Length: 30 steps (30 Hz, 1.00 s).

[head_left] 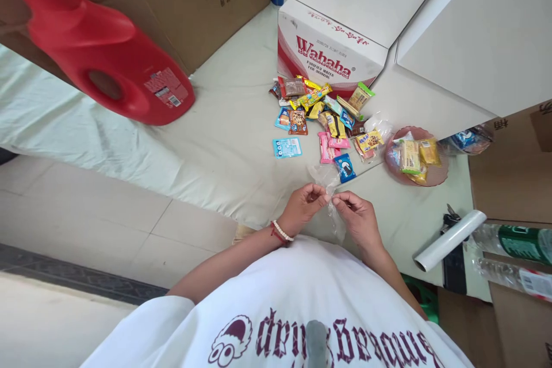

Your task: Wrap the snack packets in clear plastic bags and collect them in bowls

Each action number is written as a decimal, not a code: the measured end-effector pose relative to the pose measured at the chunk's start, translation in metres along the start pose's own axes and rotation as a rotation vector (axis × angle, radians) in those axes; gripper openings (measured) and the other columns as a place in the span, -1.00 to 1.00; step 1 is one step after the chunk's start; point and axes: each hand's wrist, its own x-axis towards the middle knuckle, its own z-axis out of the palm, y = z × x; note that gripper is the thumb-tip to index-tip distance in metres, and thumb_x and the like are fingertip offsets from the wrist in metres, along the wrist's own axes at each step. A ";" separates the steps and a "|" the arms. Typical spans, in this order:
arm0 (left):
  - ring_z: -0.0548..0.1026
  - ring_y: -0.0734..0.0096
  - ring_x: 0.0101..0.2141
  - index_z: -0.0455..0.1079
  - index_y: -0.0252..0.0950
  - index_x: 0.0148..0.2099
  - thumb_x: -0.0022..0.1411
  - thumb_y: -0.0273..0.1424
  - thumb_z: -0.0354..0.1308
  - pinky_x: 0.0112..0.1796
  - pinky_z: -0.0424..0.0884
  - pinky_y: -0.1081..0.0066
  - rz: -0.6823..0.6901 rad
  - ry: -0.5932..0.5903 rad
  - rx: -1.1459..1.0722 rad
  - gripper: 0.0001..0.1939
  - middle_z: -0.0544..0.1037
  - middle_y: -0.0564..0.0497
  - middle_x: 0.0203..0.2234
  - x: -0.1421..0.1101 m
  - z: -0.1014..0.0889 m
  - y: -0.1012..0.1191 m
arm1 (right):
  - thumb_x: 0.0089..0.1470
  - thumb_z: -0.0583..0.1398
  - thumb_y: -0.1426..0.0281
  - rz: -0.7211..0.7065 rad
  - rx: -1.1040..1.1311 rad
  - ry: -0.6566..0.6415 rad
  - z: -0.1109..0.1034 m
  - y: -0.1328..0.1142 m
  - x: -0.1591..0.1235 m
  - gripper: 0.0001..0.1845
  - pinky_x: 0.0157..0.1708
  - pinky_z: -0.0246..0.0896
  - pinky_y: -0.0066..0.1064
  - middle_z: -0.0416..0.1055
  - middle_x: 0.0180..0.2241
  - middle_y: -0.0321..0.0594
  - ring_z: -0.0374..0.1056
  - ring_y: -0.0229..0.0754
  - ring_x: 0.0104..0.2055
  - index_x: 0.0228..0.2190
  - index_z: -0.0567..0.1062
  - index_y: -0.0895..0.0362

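Note:
A clear plastic bag [324, 176] is pinched between my two hands over the table's front edge. My left hand [305, 207], with a beaded bracelet at the wrist, closes thumb and fingers on it. Just to the right, my right hand [359, 217] pinches the same film. Whether anything is inside the bag cannot be made out. Right behind my fingers lies a blue snack packet [345, 167], with pink packets [328, 148] beyond it. A heap of wrapped snacks [310, 95] spreads back to the box, and a light blue packet [287, 148] lies apart at its left.
A white and red water carton [332, 49] stands behind the snacks. On the right, a pinkish glass bowl [437, 177] holds several packets; a white roll [451, 241] and plastic bottles [517, 241] lie nearer. A large red jug [116, 63] stands on the left.

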 end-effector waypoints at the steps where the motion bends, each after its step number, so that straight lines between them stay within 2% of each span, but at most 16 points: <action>1: 0.37 0.45 -0.38 0.46 -0.30 -0.31 0.12 -0.01 0.33 -0.27 0.32 0.41 0.003 0.011 0.005 -0.58 0.48 0.07 -0.45 0.000 0.000 0.000 | 0.09 0.34 0.12 -0.019 -0.017 -0.008 0.001 -0.001 -0.001 -0.72 -0.35 0.14 -0.39 0.44 -0.42 -0.30 0.23 -0.24 -0.39 -0.35 0.61 0.09; 8: 0.30 0.50 -0.41 0.37 -0.29 -0.37 0.20 0.00 0.26 -0.28 0.30 0.43 0.018 0.041 -0.028 -0.57 0.38 0.13 -0.51 -0.008 -0.012 -0.007 | 0.18 0.28 0.13 -0.037 0.020 0.040 -0.001 0.002 -0.004 -0.73 -0.41 0.08 -0.41 0.28 -0.49 -0.37 0.12 -0.28 -0.45 -0.37 0.49 0.08; 14: 0.53 0.43 -0.23 0.21 -0.22 -0.28 0.14 -0.01 0.34 -0.15 0.49 0.33 -0.115 0.096 -0.390 -0.54 0.51 0.06 -0.26 -0.019 -0.024 -0.021 | 0.16 0.28 0.08 -0.020 0.234 0.216 0.008 0.017 -0.011 -0.70 -0.29 0.35 -0.36 0.36 -0.32 -0.29 0.30 -0.22 -0.29 -0.35 0.43 0.04; 16: 0.57 0.43 -0.27 0.15 -0.19 -0.25 0.14 0.00 0.32 -0.18 0.53 0.31 -0.145 0.196 -0.424 -0.52 0.51 0.09 -0.29 -0.019 -0.029 -0.025 | 0.10 0.32 0.06 0.033 0.367 0.302 0.014 0.023 -0.013 -0.66 -0.31 0.42 -0.35 0.39 -0.27 -0.28 0.35 -0.21 -0.26 -0.34 0.41 0.04; 18: 0.52 0.52 -0.44 0.11 -0.16 -0.23 0.18 0.00 0.27 -0.33 0.52 0.39 -0.146 0.360 -0.398 -0.53 0.47 0.16 -0.37 -0.017 -0.034 -0.028 | 0.03 0.37 0.05 0.097 0.479 0.392 0.017 0.031 -0.014 -0.61 -0.38 0.44 -0.38 0.42 -0.27 -0.31 0.40 -0.24 -0.30 -0.33 0.38 0.03; 20: 0.35 0.64 -0.62 0.08 -0.15 -0.22 0.24 -0.01 0.21 -0.56 0.35 0.55 -0.123 0.514 -0.342 -0.57 0.39 0.24 -0.48 -0.013 -0.039 -0.028 | -0.02 0.40 0.08 0.156 0.560 0.467 0.018 0.038 -0.013 -0.58 -0.44 0.45 -0.43 0.44 -0.33 -0.35 0.40 -0.30 -0.39 -0.33 0.37 0.04; 22: 0.17 0.68 -0.72 0.07 -0.15 -0.24 0.29 -0.06 0.17 -0.68 0.11 0.62 -0.093 0.585 -0.292 -0.62 0.28 0.29 -0.57 -0.008 -0.047 -0.026 | -0.06 0.44 0.16 0.206 0.630 0.509 0.015 0.043 -0.009 -0.59 -0.52 0.39 -0.53 0.43 -0.40 -0.40 0.33 -0.38 -0.50 -0.35 0.37 0.06; 24: 0.09 0.69 -0.75 0.08 -0.16 -0.25 0.31 -0.11 0.16 -0.70 -0.01 0.63 -0.094 0.554 -0.259 -0.66 0.19 0.31 -0.63 -0.004 -0.058 -0.020 | -0.11 0.46 0.28 0.243 0.715 0.496 0.008 0.046 -0.003 -0.61 -0.63 0.26 -0.65 0.38 -0.48 -0.45 0.20 -0.47 -0.59 -0.38 0.37 0.08; 26: 0.07 0.69 -0.76 0.09 -0.16 -0.26 0.31 -0.13 0.17 -0.70 -0.04 0.64 -0.130 0.490 -0.219 -0.67 0.17 0.32 -0.66 0.001 -0.072 -0.011 | -0.14 0.47 0.36 0.266 0.782 0.422 0.000 0.047 0.005 -0.62 -0.70 0.12 -0.72 0.34 -0.51 -0.46 0.10 -0.51 -0.64 -0.40 0.38 0.09; 28: 0.11 0.68 -0.77 0.12 -0.16 -0.24 0.32 -0.10 0.15 -0.71 -0.05 0.63 -0.184 0.465 -0.170 -0.67 0.25 0.29 -0.66 0.003 -0.083 -0.002 | -0.16 0.47 0.40 0.290 0.809 0.347 -0.006 0.047 0.014 -0.62 -0.72 0.06 -0.73 0.32 -0.53 -0.46 0.06 -0.53 -0.65 -0.41 0.38 0.10; 30: 0.24 0.63 -0.75 0.16 -0.17 -0.18 0.31 0.03 0.10 -0.71 -0.05 0.61 -0.255 0.454 -0.151 -0.62 0.43 0.19 -0.58 0.003 -0.087 0.005 | -0.16 0.47 0.41 0.311 0.811 0.317 -0.006 0.046 0.021 -0.62 -0.73 0.03 -0.74 0.31 -0.54 -0.45 0.05 -0.53 -0.66 -0.42 0.37 0.11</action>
